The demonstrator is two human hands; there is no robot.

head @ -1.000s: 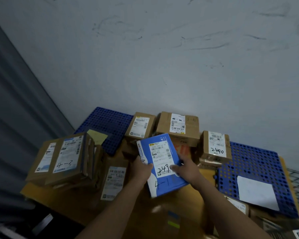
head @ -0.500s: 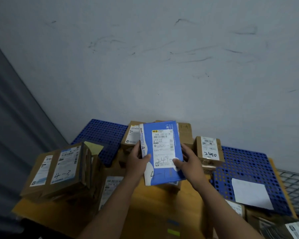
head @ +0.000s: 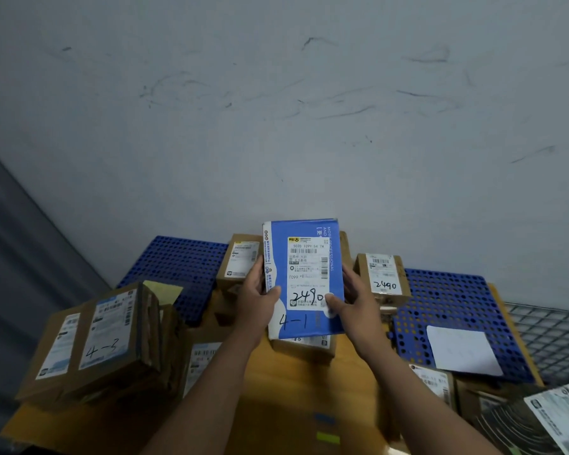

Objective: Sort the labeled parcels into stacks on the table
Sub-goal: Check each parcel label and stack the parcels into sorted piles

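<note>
Both my hands hold a blue parcel (head: 304, 280) upright above the table, its white label marked 2490 and 4-1 facing me. My left hand (head: 258, 298) grips its left edge, thumb on the front. My right hand (head: 353, 298) grips the right edge, thumb on the label's lower corner. Behind it stand cardboard parcels: one (head: 240, 262) at the left, one marked 2490 (head: 383, 279) at the right, one (head: 304, 348) just below it. A stack marked 4-3 (head: 107, 339) lies at the left.
The orange table (head: 296, 405) carries blue perforated panels (head: 454, 310) at the back, one with a white sheet (head: 463, 351). More labelled parcels (head: 434, 384) lie at the right front. A wire grid (head: 552, 336) is at the far right. A grey wall rises close behind.
Both hands have lifted the blue parcel from lying tilted over the table to standing upright and square to me, farther back and higher.
</note>
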